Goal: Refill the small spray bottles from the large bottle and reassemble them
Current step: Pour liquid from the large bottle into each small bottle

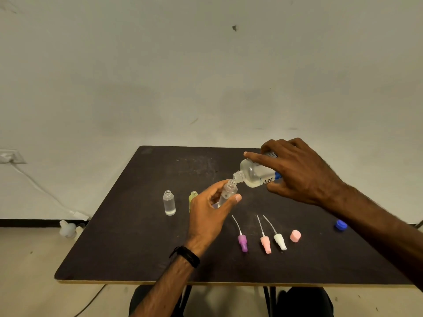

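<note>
My right hand (297,172) grips the large clear bottle (253,173), tipped on its side with its open neck down-left. Its mouth meets the mouth of a small clear spray bottle (227,193) that my left hand (210,211) holds tilted above the table. A second small clear bottle (169,203) stands open to the left. Behind my left hand, a yellow-green small bottle (193,196) is partly hidden. Three spray heads with dip tubes lie in front: purple (242,242), pink (265,244), white (280,241). Beside them lies a pink cap (295,236).
A blue cap (340,224) lies near the right edge of the dark table (137,248). On the floor to the left stand pale containers (67,229) by a white cable and a wall socket (11,156). The wall stands just behind the table.
</note>
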`<state>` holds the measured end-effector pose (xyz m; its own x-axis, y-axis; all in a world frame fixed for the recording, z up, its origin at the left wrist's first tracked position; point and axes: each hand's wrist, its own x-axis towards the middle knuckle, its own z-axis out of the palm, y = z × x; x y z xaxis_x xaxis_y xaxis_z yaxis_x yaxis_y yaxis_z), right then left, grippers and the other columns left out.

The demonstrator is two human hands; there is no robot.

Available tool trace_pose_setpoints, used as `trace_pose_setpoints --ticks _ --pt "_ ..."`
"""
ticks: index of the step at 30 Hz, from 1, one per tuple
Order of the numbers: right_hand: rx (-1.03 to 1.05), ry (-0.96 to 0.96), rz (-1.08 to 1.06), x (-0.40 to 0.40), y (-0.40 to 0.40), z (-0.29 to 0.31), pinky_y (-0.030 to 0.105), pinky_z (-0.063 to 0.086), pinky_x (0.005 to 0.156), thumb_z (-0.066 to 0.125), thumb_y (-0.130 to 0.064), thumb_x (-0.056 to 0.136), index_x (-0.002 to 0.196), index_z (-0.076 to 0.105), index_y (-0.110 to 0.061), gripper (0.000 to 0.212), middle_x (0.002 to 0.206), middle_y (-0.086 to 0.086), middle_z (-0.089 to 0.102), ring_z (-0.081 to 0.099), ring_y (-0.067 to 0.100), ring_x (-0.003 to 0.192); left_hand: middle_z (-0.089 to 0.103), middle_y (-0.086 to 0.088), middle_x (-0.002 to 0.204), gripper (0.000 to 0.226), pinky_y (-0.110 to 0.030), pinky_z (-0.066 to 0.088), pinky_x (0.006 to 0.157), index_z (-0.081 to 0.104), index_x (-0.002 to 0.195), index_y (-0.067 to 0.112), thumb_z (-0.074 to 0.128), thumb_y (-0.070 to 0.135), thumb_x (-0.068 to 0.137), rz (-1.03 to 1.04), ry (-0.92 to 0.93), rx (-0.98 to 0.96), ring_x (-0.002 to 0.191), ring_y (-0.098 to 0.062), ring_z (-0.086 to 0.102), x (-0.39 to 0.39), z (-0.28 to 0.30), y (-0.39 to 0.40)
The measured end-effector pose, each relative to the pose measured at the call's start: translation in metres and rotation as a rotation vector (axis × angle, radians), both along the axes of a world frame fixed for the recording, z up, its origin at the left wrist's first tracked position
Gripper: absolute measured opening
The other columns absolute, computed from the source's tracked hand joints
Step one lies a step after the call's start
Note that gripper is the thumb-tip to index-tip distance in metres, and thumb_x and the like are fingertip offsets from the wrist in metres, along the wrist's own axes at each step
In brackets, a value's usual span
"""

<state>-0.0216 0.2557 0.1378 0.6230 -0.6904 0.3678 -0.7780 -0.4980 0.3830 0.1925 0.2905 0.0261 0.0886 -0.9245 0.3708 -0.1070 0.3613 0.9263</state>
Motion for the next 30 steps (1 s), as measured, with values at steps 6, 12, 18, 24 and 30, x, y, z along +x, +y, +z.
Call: trace_pose_setpoints --ticks 6,12,18,24,30 --pt "0.001 -0.004 -0.002 -0.0009 -0.0004 0.0000 0.039 0.044 0.088 0.065 -0.045 0.075 0.146 0.040 -0.031 0.077 0.123 0.004 0.054 0.054 0.021 0.107 0.075 0.012 0.108 0.040 -0.016 0.053 0.089 0.071 0.120 0.021 0.082 0.024 0.082 -0.001 -0.011 0.005 0.104 -0.001 0.069 0.0001 -0.0004 -0.0005" --pt "0.005 -0.010 -0.001 -0.0013 0.0004 0.0011 0.038 0.043 0.090 0.064 -0.045 0.075 0.146 0.039 -0.032 0.076 0.124 0.003 0.053 0.054 0.020 0.108 0.075 0.014 0.109 0.039 -0.019 0.054 0.091 0.071 0.120 0.022 0.082 0.025 0.083 0.005 -0.027 0.005 0.105 -0.001 0.069 -0.0005 -0.0009 -0.0017" --pt "0.010 -0.016 0.001 -0.0017 0.0004 0.0007 0.039 0.043 0.090 0.065 -0.045 0.075 0.146 0.039 -0.032 0.076 0.124 0.003 0.053 0.054 0.020 0.108 0.075 0.013 0.111 0.040 -0.022 0.055 0.093 0.071 0.121 0.022 0.081 0.029 0.083 0.012 -0.053 0.000 0.106 -0.002 0.069 0.0001 -0.0018 -0.0026" --pt "0.004 -0.022 0.010 -0.0020 0.0013 0.0015 0.038 0.042 0.090 0.064 -0.044 0.076 0.146 0.040 -0.031 0.075 0.123 0.003 0.054 0.054 0.020 0.107 0.074 0.012 0.112 0.042 -0.023 0.055 0.093 0.070 0.122 0.022 0.082 0.030 0.082 0.018 -0.056 0.002 0.107 -0.003 0.068 -0.0009 -0.0033 -0.0033" --pt "-0.004 -0.025 0.017 -0.0029 0.0013 0.0012 0.039 0.044 0.088 0.066 -0.043 0.075 0.145 0.042 -0.030 0.075 0.122 0.003 0.054 0.055 0.021 0.106 0.074 0.014 0.112 0.041 -0.015 0.053 0.090 0.070 0.121 0.023 0.081 0.028 0.082 0.013 -0.047 -0.002 0.107 0.000 0.067 -0.0015 -0.0010 -0.0014"
